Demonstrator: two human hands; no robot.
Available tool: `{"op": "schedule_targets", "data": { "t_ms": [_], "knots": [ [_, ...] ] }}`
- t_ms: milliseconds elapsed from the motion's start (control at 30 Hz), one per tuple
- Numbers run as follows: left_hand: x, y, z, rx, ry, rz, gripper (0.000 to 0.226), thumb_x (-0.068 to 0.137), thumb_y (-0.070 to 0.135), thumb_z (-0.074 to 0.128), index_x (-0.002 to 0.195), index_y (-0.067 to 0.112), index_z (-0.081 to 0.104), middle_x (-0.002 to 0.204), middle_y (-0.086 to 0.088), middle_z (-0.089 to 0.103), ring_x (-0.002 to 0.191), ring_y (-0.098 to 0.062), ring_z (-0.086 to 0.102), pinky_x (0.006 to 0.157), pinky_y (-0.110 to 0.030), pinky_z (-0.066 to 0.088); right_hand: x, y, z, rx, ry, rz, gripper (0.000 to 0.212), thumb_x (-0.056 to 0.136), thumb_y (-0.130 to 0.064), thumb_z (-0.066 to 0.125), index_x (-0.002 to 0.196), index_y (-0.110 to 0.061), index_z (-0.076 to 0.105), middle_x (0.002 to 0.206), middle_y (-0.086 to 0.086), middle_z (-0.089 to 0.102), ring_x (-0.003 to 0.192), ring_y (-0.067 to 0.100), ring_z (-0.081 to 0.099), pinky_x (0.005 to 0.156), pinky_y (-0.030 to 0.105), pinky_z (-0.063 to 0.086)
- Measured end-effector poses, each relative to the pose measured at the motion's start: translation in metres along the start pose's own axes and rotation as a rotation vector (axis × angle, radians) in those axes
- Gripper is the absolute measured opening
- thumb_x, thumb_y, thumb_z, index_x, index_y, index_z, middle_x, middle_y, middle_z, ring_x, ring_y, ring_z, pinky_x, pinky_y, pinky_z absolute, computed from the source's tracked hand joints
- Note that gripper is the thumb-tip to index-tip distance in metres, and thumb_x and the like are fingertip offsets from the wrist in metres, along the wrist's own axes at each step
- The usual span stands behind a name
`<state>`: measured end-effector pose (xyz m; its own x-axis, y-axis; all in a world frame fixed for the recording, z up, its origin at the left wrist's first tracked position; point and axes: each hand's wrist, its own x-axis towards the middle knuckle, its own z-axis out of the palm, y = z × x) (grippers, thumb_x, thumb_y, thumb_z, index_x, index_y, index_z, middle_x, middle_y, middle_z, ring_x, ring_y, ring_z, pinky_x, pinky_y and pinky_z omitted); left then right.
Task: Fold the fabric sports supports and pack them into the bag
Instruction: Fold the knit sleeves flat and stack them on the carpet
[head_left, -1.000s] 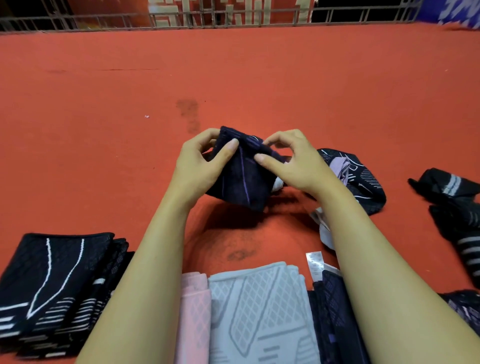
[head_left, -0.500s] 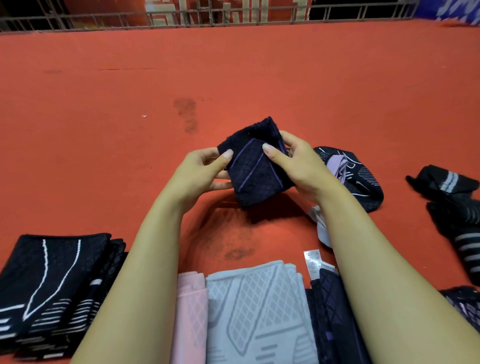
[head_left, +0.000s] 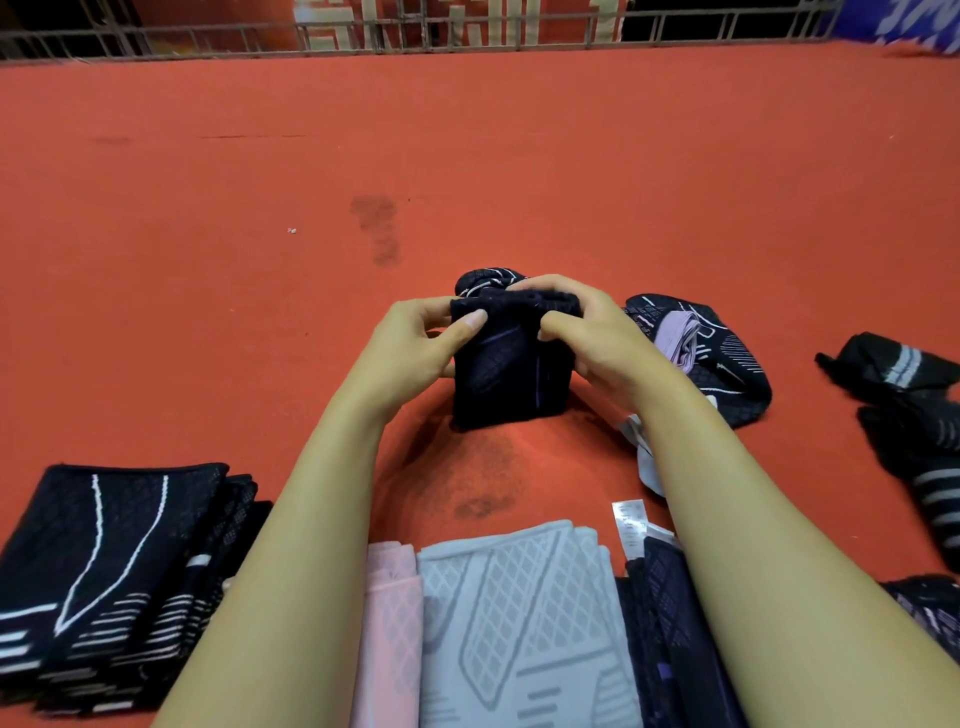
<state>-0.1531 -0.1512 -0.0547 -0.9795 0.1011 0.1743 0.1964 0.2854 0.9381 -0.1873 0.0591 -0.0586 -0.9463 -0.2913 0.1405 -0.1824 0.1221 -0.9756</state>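
Gripping a dark navy support (head_left: 506, 374) from both sides, my left hand (head_left: 410, 351) pinches its upper left edge, thumb on the front, and my right hand (head_left: 597, 338) curls over its top right corner. I see it held upright in the middle, its lower edge at the red carpet (head_left: 260, 260). Folded black supports (head_left: 111, 571) are stacked near left; pink (head_left: 392, 634) and grey (head_left: 524, 623) ones lie between my forearms. Unfolded supports (head_left: 701, 353) lie crumpled just right of my hands
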Motion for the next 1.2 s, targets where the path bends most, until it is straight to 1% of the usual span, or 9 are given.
{"op": "schedule_targets", "data": {
  "t_ms": [100,233,367,467,567,733,900,1067,1200],
  "knots": [
    [0.001,0.000,0.000,-0.044,0.087,-0.073,0.017,0.098,0.024,0.074,0.098,0.010,0.064,0.092,-0.007,0.075,0.085,-0.014,0.073,0.069,-0.034,0.064,-0.002,0.000,0.001,0.065,0.005,-0.013,0.041,0.079,-0.026,0.066,0.119,-0.036,0.070,0.123,0.006,0.071,0.120,0.030,0.066,0.109,0.059,0.049],
    [0.000,0.001,-0.003,-0.034,-0.013,-0.053,0.018,0.098,0.028,0.074,0.095,0.011,0.070,0.100,-0.009,0.076,0.095,-0.013,0.073,0.081,-0.041,0.065,-0.005,0.000,0.001,0.035,-0.004,-0.066,0.043,0.083,-0.044,0.076,0.123,-0.036,0.063,0.123,0.006,0.072,0.118,0.032,0.068,0.106,0.060,0.050],
    [0.000,0.001,0.005,0.048,-0.012,-0.002,0.016,0.097,0.027,0.075,0.102,0.012,0.076,0.100,-0.007,0.080,0.091,-0.012,0.074,0.083,-0.045,0.062,-0.011,-0.005,0.002,-0.049,-0.065,-0.075,0.044,0.089,-0.042,0.079,0.128,-0.035,0.060,0.127,-0.004,0.071,0.120,0.014,0.067,0.108,0.038,0.052],
    [0.003,0.001,0.007,0.106,0.088,0.040,0.016,0.093,0.031,0.079,0.095,0.015,0.078,0.087,-0.004,0.079,0.078,-0.008,0.069,0.078,-0.034,0.059,-0.010,-0.006,0.000,-0.138,-0.050,-0.105,0.044,0.090,-0.037,0.081,0.129,-0.034,0.060,0.128,-0.011,0.069,0.118,0.006,0.066,0.104,0.028,0.051],
    [0.003,0.003,0.006,0.130,0.169,0.114,0.010,0.093,0.024,0.079,0.094,0.014,0.077,0.077,0.006,0.073,0.070,0.001,0.062,0.070,-0.015,0.048,-0.008,-0.004,0.000,-0.117,-0.006,-0.133,0.038,0.087,-0.035,0.080,0.122,-0.033,0.063,0.117,-0.006,0.072,0.107,0.010,0.069,0.096,0.034,0.055],
    [0.004,0.005,0.004,0.103,0.265,0.150,0.013,0.093,0.027,0.080,0.099,0.016,0.079,0.084,0.010,0.076,0.074,0.000,0.065,0.072,-0.018,0.051,-0.007,-0.008,-0.002,-0.251,0.050,-0.201,0.015,0.091,-0.039,0.078,0.100,-0.032,0.069,0.097,-0.011,0.070,0.083,0.004,0.069,0.075,0.028,0.057],
    [0.005,0.006,0.004,0.113,0.341,0.165,0.012,0.089,0.026,0.083,0.097,0.018,0.079,0.087,0.014,0.074,0.071,0.005,0.062,0.072,-0.013,0.047,-0.006,-0.007,-0.003,-0.378,0.132,-0.199,0.034,0.091,-0.047,0.076,0.072,-0.024,0.060,0.063,-0.016,0.055,0.055,0.003,0.052,0.057,0.023,0.042],
    [0.004,0.010,0.009,0.096,0.291,0.243,0.008,0.096,0.015,0.074,0.103,0.014,0.072,0.092,0.008,0.073,0.079,0.000,0.066,0.074,-0.018,0.051,-0.003,-0.012,0.001,-0.482,0.251,-0.310,0.040,0.088,-0.052,0.076,0.071,-0.023,0.054,0.060,-0.012,0.050,0.060,0.005,0.045,0.058,0.028,0.038],
    [0.005,0.006,0.008,-0.020,0.225,0.210,0.033,0.097,0.018,0.073,0.128,0.026,0.063,0.092,0.005,0.072,0.085,-0.004,0.067,0.080,-0.023,0.055,-0.003,-0.014,0.003,-0.353,0.344,-0.251,0.037,0.085,-0.050,0.080,0.096,-0.023,0.057,0.065,-0.012,0.062,0.061,0.005,0.056,0.061,0.025,0.044]
  ]
}}
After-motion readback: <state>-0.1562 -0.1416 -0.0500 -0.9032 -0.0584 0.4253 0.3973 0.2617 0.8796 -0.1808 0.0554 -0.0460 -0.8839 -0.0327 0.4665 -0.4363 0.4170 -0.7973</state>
